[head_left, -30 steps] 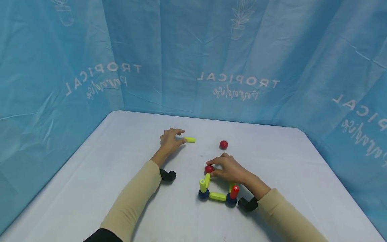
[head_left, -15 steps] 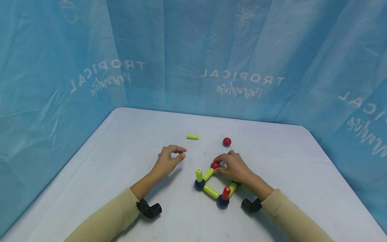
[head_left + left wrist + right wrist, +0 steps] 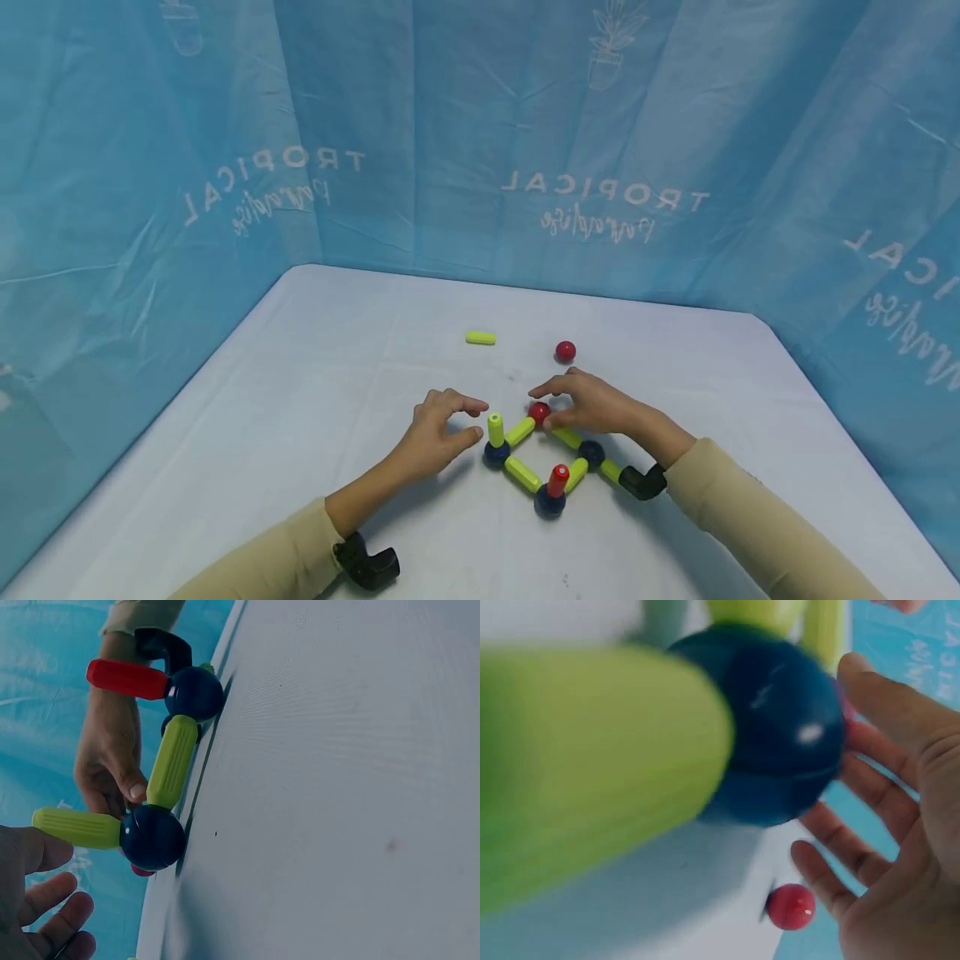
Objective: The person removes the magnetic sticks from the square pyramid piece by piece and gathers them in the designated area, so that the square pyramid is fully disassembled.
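Observation:
A four-sided frame of lime rods and balls lies on the white table in the head view. Its far corner is a red ball [image 3: 538, 412]; the others are navy balls, at left [image 3: 497, 453], front [image 3: 550, 502] and right [image 3: 591, 453]. An upright lime rod [image 3: 496, 430] tops the left ball, a red rod [image 3: 558, 481] the front one. My left hand [image 3: 438, 429] has thumb and forefinger parted beside that lime rod, the thumb overlapping its end in the left wrist view. My right hand [image 3: 600, 407] is spread around the red ball, forefinger above, thumb at its near side.
Behind the frame, a loose lime rod [image 3: 481, 337] and a separate red ball [image 3: 566, 352] lie on the table. Another lime rod [image 3: 611, 472] juts from the right navy ball toward my right wrist camera [image 3: 643, 482]. A blue curtain [image 3: 450, 150] hangs beyond the table.
My left hand has left the loose lime rod and come nearer, to the frame's left corner. The frame has turned into a diamond as seen here. My right fingers have spread off the red ball.

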The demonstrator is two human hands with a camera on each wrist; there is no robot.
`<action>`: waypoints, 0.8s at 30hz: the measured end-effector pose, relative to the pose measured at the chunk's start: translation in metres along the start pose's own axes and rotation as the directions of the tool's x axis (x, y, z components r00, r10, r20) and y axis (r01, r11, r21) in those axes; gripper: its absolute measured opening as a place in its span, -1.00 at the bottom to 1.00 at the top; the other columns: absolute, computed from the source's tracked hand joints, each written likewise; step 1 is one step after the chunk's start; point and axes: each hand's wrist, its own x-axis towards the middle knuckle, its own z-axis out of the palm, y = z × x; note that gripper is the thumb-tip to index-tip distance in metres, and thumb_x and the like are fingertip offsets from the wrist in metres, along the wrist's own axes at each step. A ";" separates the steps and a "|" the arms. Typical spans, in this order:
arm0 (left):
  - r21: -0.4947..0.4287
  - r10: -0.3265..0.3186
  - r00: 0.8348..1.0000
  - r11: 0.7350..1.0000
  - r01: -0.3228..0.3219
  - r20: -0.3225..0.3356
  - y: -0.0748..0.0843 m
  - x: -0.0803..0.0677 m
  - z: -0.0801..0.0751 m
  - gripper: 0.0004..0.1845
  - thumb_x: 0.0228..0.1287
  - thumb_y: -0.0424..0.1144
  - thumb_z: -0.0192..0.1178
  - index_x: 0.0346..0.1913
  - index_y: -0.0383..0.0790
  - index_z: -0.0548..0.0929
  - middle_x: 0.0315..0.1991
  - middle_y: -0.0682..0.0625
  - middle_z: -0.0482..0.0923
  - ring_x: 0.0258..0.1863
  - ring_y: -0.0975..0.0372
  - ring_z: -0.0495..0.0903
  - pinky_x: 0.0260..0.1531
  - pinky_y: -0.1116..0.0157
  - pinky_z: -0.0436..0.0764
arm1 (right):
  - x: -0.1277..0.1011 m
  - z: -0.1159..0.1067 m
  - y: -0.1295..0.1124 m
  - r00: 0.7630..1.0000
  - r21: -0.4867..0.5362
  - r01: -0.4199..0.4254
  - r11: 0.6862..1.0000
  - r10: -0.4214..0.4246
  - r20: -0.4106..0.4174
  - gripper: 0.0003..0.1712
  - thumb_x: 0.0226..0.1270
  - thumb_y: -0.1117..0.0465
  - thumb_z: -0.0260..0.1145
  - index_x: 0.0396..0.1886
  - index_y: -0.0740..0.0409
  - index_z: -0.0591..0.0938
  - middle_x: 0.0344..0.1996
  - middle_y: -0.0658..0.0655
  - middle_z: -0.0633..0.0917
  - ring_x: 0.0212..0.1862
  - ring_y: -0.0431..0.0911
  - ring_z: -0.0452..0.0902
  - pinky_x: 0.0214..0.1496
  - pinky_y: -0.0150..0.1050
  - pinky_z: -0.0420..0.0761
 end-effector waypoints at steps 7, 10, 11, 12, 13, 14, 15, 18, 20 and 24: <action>0.012 -0.007 1.000 1.000 0.007 0.000 0.001 0.000 0.002 -0.63 0.10 -0.24 0.31 0.03 -0.10 0.63 -0.12 -0.01 0.57 0.00 0.08 0.35 0.09 0.03 0.15 | 0.004 0.011 0.001 0.999 -0.039 0.000 0.999 -0.002 -0.051 -0.55 0.06 0.01 0.45 0.00 -0.12 0.66 -0.12 -0.16 0.69 -0.12 -0.18 0.37 -0.20 -0.33 0.45; 0.026 0.020 1.000 0.999 -0.019 -0.003 0.002 0.002 0.003 -0.60 0.07 -0.19 0.36 0.03 -0.09 0.63 -0.11 -0.03 0.57 -0.01 0.14 0.34 0.10 0.02 0.15 | 0.003 0.015 -0.002 0.993 -0.082 -0.030 0.996 0.021 -0.112 -0.58 0.03 -0.01 0.47 -0.06 -0.09 0.68 -0.17 -0.13 0.70 -0.17 -0.19 0.36 -0.24 -0.33 0.41; 0.030 0.028 1.000 0.999 -0.028 -0.007 0.002 0.003 0.004 -0.59 0.06 -0.17 0.37 0.03 -0.08 0.63 -0.11 -0.03 0.57 -0.01 0.16 0.33 0.10 0.02 0.15 | 0.001 0.015 -0.003 0.991 -0.097 -0.040 0.995 0.027 -0.131 -0.57 0.01 -0.01 0.48 -0.07 -0.08 0.69 -0.18 -0.12 0.70 -0.18 -0.19 0.36 -0.25 -0.33 0.40; 0.036 0.037 0.999 0.999 -0.036 -0.015 0.003 0.004 0.005 -0.59 0.05 -0.16 0.39 0.02 -0.06 0.63 -0.11 -0.02 0.57 -0.02 0.19 0.33 0.11 0.02 0.15 | 0.000 0.016 -0.005 0.988 -0.106 -0.049 0.993 0.033 -0.149 -0.57 0.00 -0.02 0.49 -0.07 -0.06 0.69 -0.19 -0.11 0.71 -0.18 -0.18 0.35 -0.25 -0.33 0.39; 0.039 0.046 0.999 0.998 -0.045 -0.025 0.004 0.005 0.007 -0.59 0.03 -0.15 0.40 0.01 -0.05 0.64 -0.13 -0.01 0.57 -0.03 0.21 0.32 0.11 0.02 0.15 | -0.001 0.016 -0.005 0.986 -0.118 -0.056 0.991 0.036 -0.165 -0.56 -0.01 -0.02 0.49 -0.08 -0.05 0.69 -0.20 -0.10 0.71 -0.19 -0.17 0.35 -0.25 -0.32 0.38; 0.043 0.053 0.998 0.998 -0.052 -0.036 0.005 0.006 0.008 -0.60 0.02 -0.14 0.41 -0.01 -0.04 0.65 -0.15 0.01 0.57 -0.04 0.22 0.33 0.12 0.02 0.15 | -0.003 0.016 -0.006 0.983 -0.124 -0.061 0.990 0.039 -0.178 -0.55 -0.01 -0.02 0.50 -0.08 -0.03 0.70 -0.21 -0.09 0.71 -0.19 -0.17 0.35 -0.25 -0.32 0.37; 0.046 0.057 0.997 0.997 -0.055 -0.046 0.006 0.007 0.010 -0.61 0.01 -0.14 0.42 -0.03 -0.04 0.66 -0.16 0.02 0.57 -0.04 0.23 0.33 0.12 0.02 0.15 | -0.004 0.016 -0.008 0.981 -0.126 -0.069 0.990 0.045 -0.187 -0.55 -0.02 -0.02 0.50 -0.08 -0.03 0.69 -0.21 -0.09 0.72 -0.19 -0.17 0.35 -0.25 -0.32 0.37; 0.073 0.070 0.994 0.995 -0.065 -0.079 0.009 0.009 0.015 -0.69 -0.01 -0.15 0.43 -0.14 -0.01 0.68 -0.24 0.08 0.58 -0.08 0.25 0.36 0.12 0.02 0.17 | -0.007 0.017 -0.010 0.978 -0.134 -0.095 0.986 0.067 -0.199 -0.54 0.00 -0.02 0.49 -0.06 -0.02 0.69 -0.21 -0.08 0.72 -0.20 -0.17 0.33 -0.23 -0.32 0.36; 0.094 0.079 0.992 0.993 -0.070 -0.099 0.011 0.010 0.018 -0.76 -0.02 -0.16 0.43 -0.23 -0.02 0.69 -0.28 0.10 0.59 -0.11 0.25 0.39 0.11 0.02 0.19 | -0.010 0.017 -0.011 0.978 -0.143 -0.106 0.984 0.078 -0.194 -0.53 0.01 -0.03 0.48 -0.04 -0.02 0.68 -0.19 -0.08 0.72 -0.20 -0.18 0.33 -0.23 -0.32 0.36; 0.128 0.108 0.986 0.987 -0.092 -0.126 0.012 0.010 0.021 -0.83 -0.03 -0.18 0.43 -0.36 -0.05 0.67 -0.33 0.10 0.62 -0.17 0.23 0.43 0.09 0.00 0.22 | -0.018 0.015 -0.011 0.985 -0.155 -0.118 0.981 0.096 -0.143 -0.48 0.04 -0.01 0.46 0.03 0.00 0.66 -0.13 -0.05 0.71 -0.19 -0.17 0.33 -0.25 -0.33 0.37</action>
